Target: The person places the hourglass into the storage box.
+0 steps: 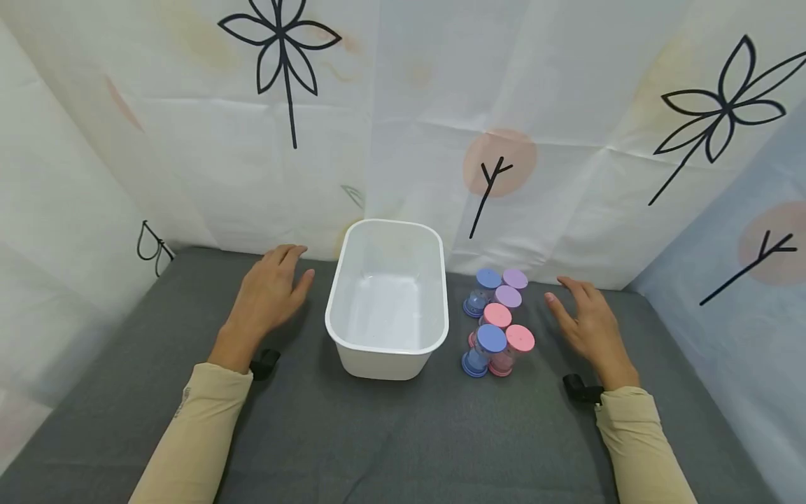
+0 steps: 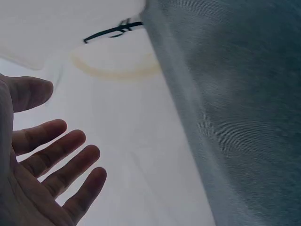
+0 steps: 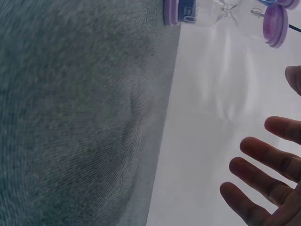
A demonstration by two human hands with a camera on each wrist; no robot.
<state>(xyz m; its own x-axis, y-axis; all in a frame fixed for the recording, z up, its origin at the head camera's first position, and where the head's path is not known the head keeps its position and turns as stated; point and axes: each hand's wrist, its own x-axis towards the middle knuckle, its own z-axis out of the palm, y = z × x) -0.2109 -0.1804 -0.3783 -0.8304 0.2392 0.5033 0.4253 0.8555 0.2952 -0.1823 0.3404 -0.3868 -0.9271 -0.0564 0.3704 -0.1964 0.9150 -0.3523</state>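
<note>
A white plastic bin [image 1: 389,350] stands in the middle of the table. To its right is a cluster of upright sand timers: two with blue caps, a front one [image 1: 490,339] and a back one [image 1: 488,279]; two with pink caps, among them a front one [image 1: 520,339]; and two with purple caps, one at the back [image 1: 515,278]. My left hand [image 1: 267,290], fingers spread, is held left of the bin with nothing in it. Right of the timers my right hand [image 1: 588,325] is spread and holds nothing. A purple-ended timer [image 3: 207,12] shows above its fingers in the right wrist view.
Dark grey cloth [image 1: 403,434] covers the table. White printed curtains hang along the back [image 1: 415,140] and both sides, close to the table's edges. Dark wrist cameras sit on the left wrist [image 1: 264,364] and the right wrist [image 1: 581,389].
</note>
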